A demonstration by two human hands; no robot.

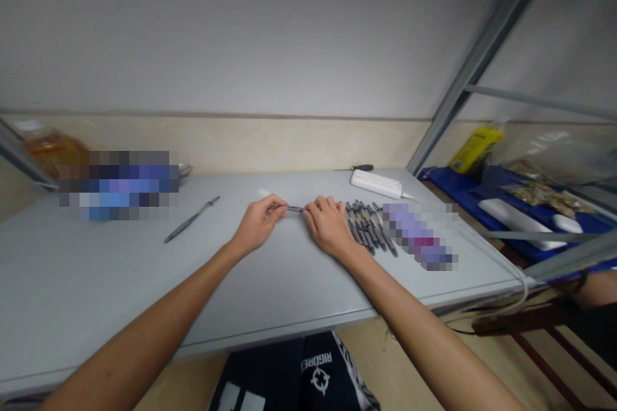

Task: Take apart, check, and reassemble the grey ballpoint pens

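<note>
Between my two hands, just over the grey table, a slim dark pen lies roughly level. My left hand pinches its left end between thumb and fingers. The other end is gripped by my right hand, whose curled fingers cover much of it. Right beside that hand is a row of several dark pens, partly hidden behind it. A single pen rests diagonally on the table, to the left of my left hand.
A white power strip and a black-and-yellow screwdriver lie near the wall. Blurred-out objects sit left and right. A metal post rises at right, near a yellow packet. Another person's arm shows at the right edge.
</note>
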